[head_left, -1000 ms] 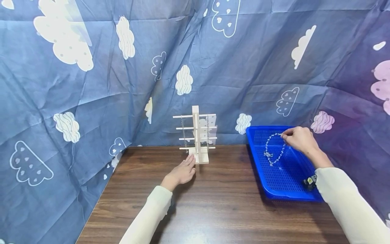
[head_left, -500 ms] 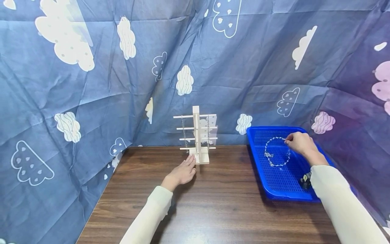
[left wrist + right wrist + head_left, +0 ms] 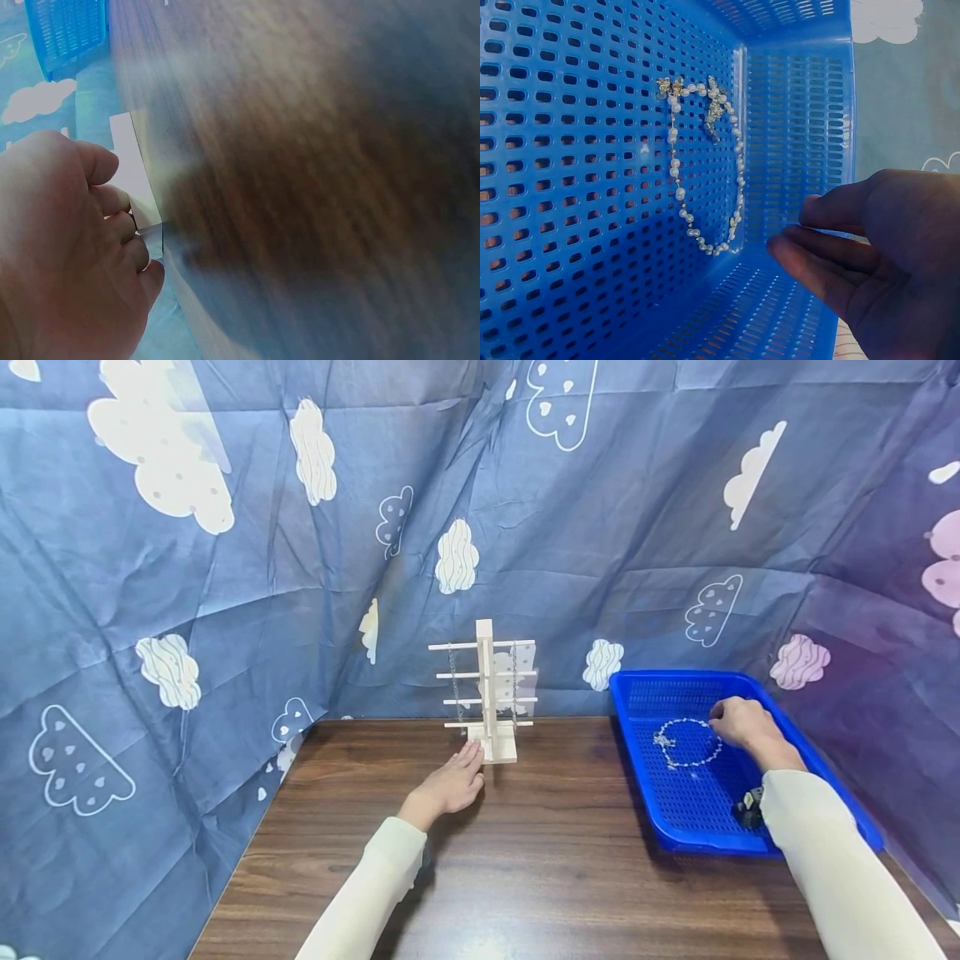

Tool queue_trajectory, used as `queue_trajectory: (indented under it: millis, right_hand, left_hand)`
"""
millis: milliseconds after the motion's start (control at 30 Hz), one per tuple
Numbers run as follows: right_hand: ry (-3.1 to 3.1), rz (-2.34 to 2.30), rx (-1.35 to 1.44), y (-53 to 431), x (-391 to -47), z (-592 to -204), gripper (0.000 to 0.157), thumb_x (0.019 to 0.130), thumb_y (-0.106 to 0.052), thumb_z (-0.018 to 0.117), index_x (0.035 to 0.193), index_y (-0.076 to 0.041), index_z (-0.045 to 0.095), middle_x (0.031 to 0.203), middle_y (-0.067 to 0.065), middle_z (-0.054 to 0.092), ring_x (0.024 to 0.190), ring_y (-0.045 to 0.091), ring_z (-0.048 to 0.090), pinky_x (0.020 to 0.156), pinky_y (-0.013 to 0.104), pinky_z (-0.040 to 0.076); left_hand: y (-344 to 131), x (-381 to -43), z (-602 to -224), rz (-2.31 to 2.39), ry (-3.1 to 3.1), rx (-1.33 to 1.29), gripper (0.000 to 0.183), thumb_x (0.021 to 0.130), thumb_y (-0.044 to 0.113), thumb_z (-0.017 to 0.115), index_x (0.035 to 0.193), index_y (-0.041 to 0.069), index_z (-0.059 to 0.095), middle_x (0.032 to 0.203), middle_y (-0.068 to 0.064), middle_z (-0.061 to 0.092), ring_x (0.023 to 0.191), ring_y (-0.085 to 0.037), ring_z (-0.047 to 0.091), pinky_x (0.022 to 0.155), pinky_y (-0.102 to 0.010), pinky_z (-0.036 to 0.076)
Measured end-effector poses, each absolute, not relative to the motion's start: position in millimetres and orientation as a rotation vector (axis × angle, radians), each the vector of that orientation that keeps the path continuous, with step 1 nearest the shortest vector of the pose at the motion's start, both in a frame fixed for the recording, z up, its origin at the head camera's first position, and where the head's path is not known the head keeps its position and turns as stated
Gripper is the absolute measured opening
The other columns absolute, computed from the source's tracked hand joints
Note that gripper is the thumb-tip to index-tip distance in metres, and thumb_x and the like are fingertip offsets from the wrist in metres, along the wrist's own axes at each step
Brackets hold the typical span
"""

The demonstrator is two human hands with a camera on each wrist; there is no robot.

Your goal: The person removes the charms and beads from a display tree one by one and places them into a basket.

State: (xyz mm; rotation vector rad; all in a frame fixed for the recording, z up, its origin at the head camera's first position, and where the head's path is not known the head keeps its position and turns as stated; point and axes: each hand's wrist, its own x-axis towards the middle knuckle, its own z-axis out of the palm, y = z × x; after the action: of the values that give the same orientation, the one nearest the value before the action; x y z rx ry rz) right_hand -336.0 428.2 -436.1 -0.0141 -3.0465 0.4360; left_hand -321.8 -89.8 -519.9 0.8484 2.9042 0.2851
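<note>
A white beaded necklace with gold and silver-toned charms lies in a loop in the blue basket. My right hand hovers at the basket's far right part, fingers loosely bent. In the right wrist view its fingertips show apart from the beads, with nothing between them. My left hand rests its extended fingers on the base of a pale wooden stand with several crossbars. Dark chains hang down both sides of that stand. In the left wrist view the fingers touch the base's edge.
Inside the basket a small black object sits partly hidden by the right sleeve. The brown wooden table runs back to a blue cloth printed with clouds. The stand is at the table's back edge, left of the basket.
The right hand has lowered into the basket and released the necklace, which went from hanging at its fingertips to lying on the basket floor. The left hand stays on the stand's base.
</note>
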Motion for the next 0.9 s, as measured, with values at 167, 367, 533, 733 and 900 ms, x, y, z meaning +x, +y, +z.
queue_trajectory:
  millis: [167,367,533,733,900]
  right_hand:
    - [-3.010,0.450,-0.019,426.9,-334.4,-435.1,0.019,0.088,-0.019,0.056,0.084,-0.004,0.067,0.081,0.015,0.063,0.075,0.035,0.057,0.065,0.048,0.045]
    - [-2.998,0.486,-0.034,424.6,-331.5,-434.9,0.016,0.088,-0.017,0.054,0.081,-0.007,0.063,0.072,0.005,0.055,0.070,0.026,0.051,0.060,0.037,0.037]
    - [-2.996,0.495,-0.043,425.6,-331.1,-435.9,0.017,0.087,-0.017,0.053,0.081,-0.007,0.065,0.072,0.005,0.055,0.070,0.026,0.052,0.059,0.035,0.036]
    - [-2.980,0.488,-0.037,429.2,-331.4,-437.5,0.015,0.085,-0.017,0.054,0.077,-0.009,0.063,0.072,0.005,0.056,0.070,0.027,0.052,0.057,0.034,0.036]
    - [-2.982,0.495,-0.053,429.9,-330.1,-438.9,0.015,0.086,-0.017,0.054,0.077,-0.009,0.063,0.071,0.005,0.056,0.070,0.027,0.052,0.057,0.034,0.036]
  left_hand:
    - [-89.5,-321.9,-519.2,0.279,2.905,0.847,0.057,0.105,0.026,0.026,0.155,0.000,0.020,0.165,-0.016,0.010,0.154,-0.029,0.010,0.125,-0.043,0.020]
    - [-89.6,-321.7,-519.4,0.280,2.904,0.850,0.057,0.104,0.026,0.026,0.155,-0.001,0.021,0.165,-0.017,0.012,0.154,-0.030,0.012,0.125,-0.044,0.021]
    - [-89.8,-321.7,-519.1,0.284,2.903,0.851,0.058,0.104,0.026,0.027,0.155,-0.001,0.021,0.165,-0.017,0.012,0.153,-0.031,0.012,0.125,-0.045,0.021]
    - [-89.9,-322.2,-518.3,0.297,2.900,0.850,0.057,0.104,0.025,0.028,0.154,-0.001,0.022,0.165,-0.017,0.012,0.153,-0.031,0.012,0.125,-0.046,0.020]
    - [-89.4,-323.0,-520.1,0.294,2.904,0.851,0.058,0.103,0.025,0.027,0.154,-0.001,0.022,0.165,-0.017,0.013,0.153,-0.031,0.012,0.125,-0.046,0.021]
